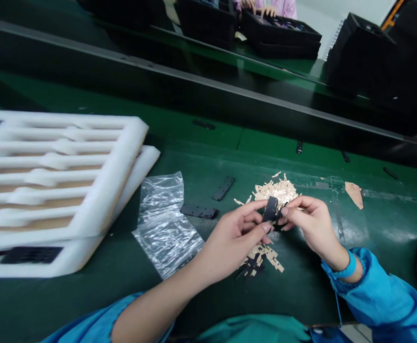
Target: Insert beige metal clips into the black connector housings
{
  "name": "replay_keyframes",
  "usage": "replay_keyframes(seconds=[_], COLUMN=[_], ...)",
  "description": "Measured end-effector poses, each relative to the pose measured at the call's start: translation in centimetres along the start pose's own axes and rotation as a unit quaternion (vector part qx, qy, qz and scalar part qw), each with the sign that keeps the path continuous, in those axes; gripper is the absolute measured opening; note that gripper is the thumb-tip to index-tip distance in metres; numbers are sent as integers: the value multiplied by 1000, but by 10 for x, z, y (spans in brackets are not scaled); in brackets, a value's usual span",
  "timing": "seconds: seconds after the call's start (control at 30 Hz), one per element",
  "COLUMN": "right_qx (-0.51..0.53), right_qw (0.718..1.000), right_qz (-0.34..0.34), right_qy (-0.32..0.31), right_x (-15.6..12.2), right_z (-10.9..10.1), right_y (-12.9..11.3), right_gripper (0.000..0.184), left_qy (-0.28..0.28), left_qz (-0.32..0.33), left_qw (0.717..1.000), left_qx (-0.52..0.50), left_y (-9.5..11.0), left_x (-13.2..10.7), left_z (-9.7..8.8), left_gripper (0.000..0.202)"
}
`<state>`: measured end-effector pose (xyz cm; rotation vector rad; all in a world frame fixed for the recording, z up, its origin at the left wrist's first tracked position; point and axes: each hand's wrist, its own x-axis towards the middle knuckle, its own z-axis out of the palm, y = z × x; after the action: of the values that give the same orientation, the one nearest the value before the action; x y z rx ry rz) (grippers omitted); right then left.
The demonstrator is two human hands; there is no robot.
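My left hand and my right hand meet over the green table, both pinching one small black flat part between thumb and fingers. Just behind it lies a heap of tan paper scraps. More tan scraps mixed with small black pieces lie under my left hand. Two black perforated strips rest on the table to the left of my hands.
Stacked white foam trays fill the left side, beside a crumpled clear plastic bag. A tan paper piece lies at right. Black trays and another person's hands are across the raised conveyor rail.
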<state>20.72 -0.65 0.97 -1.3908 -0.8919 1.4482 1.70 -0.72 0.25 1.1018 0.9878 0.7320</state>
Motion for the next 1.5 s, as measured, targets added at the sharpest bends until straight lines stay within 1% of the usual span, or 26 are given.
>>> replay_keyframes(seconds=[0.07,0.2,0.37,0.53,0.77,0.93,1.1,1.27,1.5], right_qx=[-6,-26,-52,-70,-83,-90,-88,-92,-102], right_qw=[1000,1000,998,997,996,995,996,995,995], right_qz=[0,-4,-18,-25,-29,-24,-18,-14,-18], right_qy=[6,11,8,16,26,24,22,22,10], right_x=[0,-1,-3,-5,-9,-9,-8,-8,-5], right_z=[0,-1,-2,-1,3,3,3,3,0], right_y=[-1,-1,1,0,-4,-4,-4,-3,-1], right_gripper=[15,15,15,15,14,14,9,12,14], left_qy=[-2,-4,7,-1,-11,-14,-18,-20,-20], left_qz=[-8,-2,20,38,24,23,10,3,11], left_qw=[1000,1000,999,999,1000,1000,999,999,999], left_qx=[2,7,25,24,6,13,27,32,43], left_y=[-1,-1,-2,-6,-8,-7,-7,-6,-6], left_x=[-1,-5,-9,-10,-9,-9,-11,-11,-12], left_z=[0,2,4,5,5,5,6,6,6], left_gripper=[52,49,61,52,44,44,46,46,45])
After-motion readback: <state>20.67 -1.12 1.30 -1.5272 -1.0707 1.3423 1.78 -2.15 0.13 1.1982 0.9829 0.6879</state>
